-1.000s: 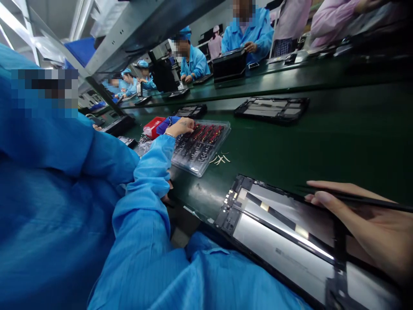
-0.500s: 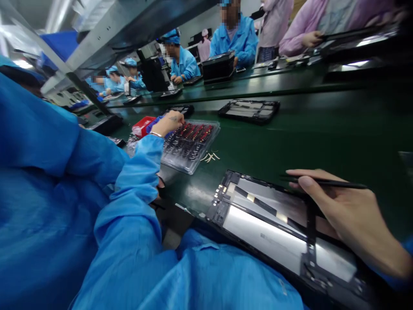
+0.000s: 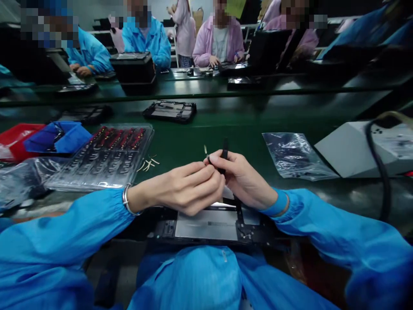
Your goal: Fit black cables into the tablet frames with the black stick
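My left hand [image 3: 190,187] and my right hand [image 3: 240,176] meet fingertip to fingertip above an opened tablet [image 3: 206,224]. Black tweezers [image 3: 225,148] stand nearly upright in my right hand, against its fingers. Between the fingertips of both hands is a small dark part with a pale strip [image 3: 205,150] sticking up; its shape is mostly hidden. Under my hands, the tablet's silvery battery and dark frame lie near the bench edge, its upper side partly covered. Left of my hands, a clear plastic tray [image 3: 146,133] carries rows of small black and red parts.
Thin pale strips [image 3: 150,163] lie beside the tray. Red [image 3: 13,140] and blue [image 3: 69,135] bins stand at the left. Another opened device [image 3: 169,111] lies farther back. A clear bag [image 3: 298,155] and a white box [image 3: 361,148] with a dark cable are at the right. Co-workers sit opposite.
My left hand has come from the tray to above the tablet, with a small part in its fingers. My right hand has met it, the tweezers turned upright. The view has swung right.
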A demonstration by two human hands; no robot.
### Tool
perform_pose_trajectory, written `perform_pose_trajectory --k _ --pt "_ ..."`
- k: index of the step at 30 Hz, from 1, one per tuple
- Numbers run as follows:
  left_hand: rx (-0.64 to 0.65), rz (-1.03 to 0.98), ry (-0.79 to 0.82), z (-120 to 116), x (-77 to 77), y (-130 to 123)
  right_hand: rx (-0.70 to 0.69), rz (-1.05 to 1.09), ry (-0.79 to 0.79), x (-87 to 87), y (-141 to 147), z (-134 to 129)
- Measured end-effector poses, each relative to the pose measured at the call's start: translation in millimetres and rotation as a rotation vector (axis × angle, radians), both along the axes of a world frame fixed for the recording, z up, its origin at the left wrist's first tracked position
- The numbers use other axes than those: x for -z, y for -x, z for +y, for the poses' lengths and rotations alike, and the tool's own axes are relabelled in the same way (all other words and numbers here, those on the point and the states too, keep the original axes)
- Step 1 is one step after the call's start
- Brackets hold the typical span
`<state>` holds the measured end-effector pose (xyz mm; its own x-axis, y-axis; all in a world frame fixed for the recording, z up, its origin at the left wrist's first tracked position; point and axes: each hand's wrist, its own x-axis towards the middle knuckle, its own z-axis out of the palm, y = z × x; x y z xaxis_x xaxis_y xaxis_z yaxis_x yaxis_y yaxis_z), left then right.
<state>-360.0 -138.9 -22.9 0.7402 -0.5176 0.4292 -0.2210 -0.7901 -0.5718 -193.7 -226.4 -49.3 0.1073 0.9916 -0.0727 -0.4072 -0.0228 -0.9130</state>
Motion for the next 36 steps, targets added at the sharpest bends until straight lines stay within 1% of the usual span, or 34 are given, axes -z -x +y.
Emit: perform_pose_trajectory --k 2,5,10,11,12,13,14,16,18,19,21,24,26,29,33,36 --pt "0.017 -0.014 -0.007 3 4.2 2 0.014 -0.058 -0.006 -1.8 -1 -3" --pt "0.029 -0.016 -0.028 4 3.3 5 0.020 -0.116 -0.015 -3.7 -2 -3" --pt "0.048 -0.007 -0.172 2 1.4 5 0.025 -0.228 -0.085 -3.0 -3 0" --pt "0.068 -0.006 -0.160 2 1.7 5 0.037 -0.261 -0.107 -2.6 -3 1" --pt "0.072 -0.014 -0.114 3 2.0 5 0.054 -0.302 -0.133 -2.3 -4 1" --pt "0.046 -0.035 -0.038 3 2.2 5 0.076 -0.350 -0.164 -2.2 -4 1" --pt "-0.015 -0.068 0.054 2 2.2 6 0.097 -0.406 -0.197 -2.2 -5 1" --pt "-0.204 -0.126 0.220 1 1.5 7 0.140 -0.530 -0.268 -2.4 -7 1" --pt "-0.366 -0.136 0.294 0 -0.2 8 0.183 -0.658 -0.337 -2.4 -7 0" --pt "-0.412 -0.122 0.300 -1 -1.2 8 0.205 -0.718 -0.372 -2.1 -7 -1" --pt "-0.465 -0.087 0.299 -4 -3.1 8 0.241 -0.827 -0.430 -1.5 -7 -3" --pt "-0.521 -0.078 0.301 -8 -5.1 9 0.257 -0.955 -0.498 -1.0 -5 -5" --pt "-0.557 -0.087 0.261 -12 -5.9 10 0.259 -1.019 -0.538 -0.9 -4 -6" --pt "-0.597 -0.103 0.157 -18 -7.0 11 0.273 -1.070 -0.587 -0.2 -2 -7" --pt "-0.606 -0.117 0.045 -25 -9.2 7 0.292 -1.098 -0.619 1.4 -1 -7" --pt "-0.570 -0.162 0.006 -29 -12.7 6 0.277 -1.118 -0.633 1.4 0 -10"
